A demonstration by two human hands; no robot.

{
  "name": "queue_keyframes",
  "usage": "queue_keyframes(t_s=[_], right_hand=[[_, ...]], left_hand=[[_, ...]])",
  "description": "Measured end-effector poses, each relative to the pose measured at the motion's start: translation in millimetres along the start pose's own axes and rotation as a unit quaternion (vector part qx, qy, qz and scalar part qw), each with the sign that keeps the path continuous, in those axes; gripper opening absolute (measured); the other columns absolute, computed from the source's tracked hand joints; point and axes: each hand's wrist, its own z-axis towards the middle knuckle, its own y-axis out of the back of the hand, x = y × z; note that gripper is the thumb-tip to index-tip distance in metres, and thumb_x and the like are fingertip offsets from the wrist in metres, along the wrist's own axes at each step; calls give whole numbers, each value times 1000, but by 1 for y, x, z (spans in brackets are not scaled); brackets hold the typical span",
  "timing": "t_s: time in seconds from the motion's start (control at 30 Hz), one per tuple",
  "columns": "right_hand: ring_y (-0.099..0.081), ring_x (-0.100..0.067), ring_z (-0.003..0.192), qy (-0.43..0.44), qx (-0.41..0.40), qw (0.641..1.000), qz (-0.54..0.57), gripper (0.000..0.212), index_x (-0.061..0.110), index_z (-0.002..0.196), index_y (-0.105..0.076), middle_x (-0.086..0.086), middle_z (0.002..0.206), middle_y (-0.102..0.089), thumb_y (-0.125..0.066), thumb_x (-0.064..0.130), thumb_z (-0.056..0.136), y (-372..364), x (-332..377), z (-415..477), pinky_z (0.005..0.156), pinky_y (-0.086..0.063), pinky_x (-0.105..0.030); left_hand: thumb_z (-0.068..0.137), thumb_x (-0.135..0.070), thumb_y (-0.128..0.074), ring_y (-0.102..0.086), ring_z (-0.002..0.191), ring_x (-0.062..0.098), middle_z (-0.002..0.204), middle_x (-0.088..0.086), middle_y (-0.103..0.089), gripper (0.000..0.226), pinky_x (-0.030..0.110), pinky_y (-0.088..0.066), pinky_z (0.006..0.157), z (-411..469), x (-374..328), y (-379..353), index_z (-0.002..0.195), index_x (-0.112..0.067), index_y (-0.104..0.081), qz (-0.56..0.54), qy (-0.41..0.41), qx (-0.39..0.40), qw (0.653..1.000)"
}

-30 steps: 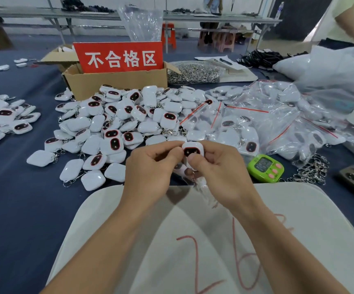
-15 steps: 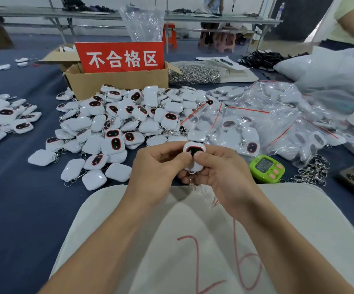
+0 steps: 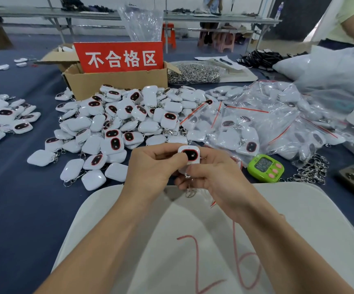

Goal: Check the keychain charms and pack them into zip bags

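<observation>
Hands — left hand (image 3: 152, 164), right hand (image 3: 216, 177) — pinch charm (image 3: 190, 154) upright.

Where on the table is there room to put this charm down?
Bare blue cloth lies left of the white board, this side of the charm pile. The board is bare too. Crowded: the pile, the bags, around the timer.
</observation>
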Motion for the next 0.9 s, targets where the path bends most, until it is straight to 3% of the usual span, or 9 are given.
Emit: queue_keyframes(t_s=[0.23,0.4,0.5,0.6,0.7,0.9], right_hand=[[-59,-24,59,5,-10,1000,-6,30,7,84,-74,-18,78,-64,-54,-14,90,0,2,-1,58,-50,-30],[-58,-23,54,2,-68,998,-10,18,-7,97,-69,-17,71,-66,-57,-15,86,-2,2,0,54,-49,-28],[-60,-22,53,44,-168,983,-55,23,5,92,-70,-19,66,-70,-61,-14,83,1,2,1,55,-50,-24],[-68,-17,63,102,-233,961,-113,33,16,79,-74,-9,73,-76,-64,-15,81,8,4,3,63,-55,-23],[-70,-7,65,133,-254,944,-163,39,23,75,-76,3,72,-76,-65,-13,82,6,2,1,62,-53,-18],[-74,-7,71,140,-262,937,-181,40,23,75,-76,8,74,-77,-66,-14,82,5,1,1,69,-58,-17]], left_hand=[[86,9,-69,-51,39,21,53,7,-61,34,25,-51,47,-2,-3,-2,81,-21,-84,-12,-30,24,999],[86,4,-74,-61,50,21,65,7,-72,26,28,-56,55,0,-1,1,86,-20,-83,4,-39,15,999],[79,-2,-82,-70,69,21,81,7,-78,21,32,-60,72,4,2,6,87,-22,-83,41,-55,-45,997],[76,-2,-84,-73,75,13,81,-7,-79,25,26,-57,76,6,8,8,85,-25,-82,165,-66,-91,980],[78,-13,-83,-72,75,-1,81,-22,-76,29,17,-56,72,1,12,5,97,-36,-82,262,-76,-69,960],[80,-20,-85,-69,83,-8,91,-36,-72,33,10,-52,79,-1,13,6,102,-43,-79,263,-89,-92,956]])
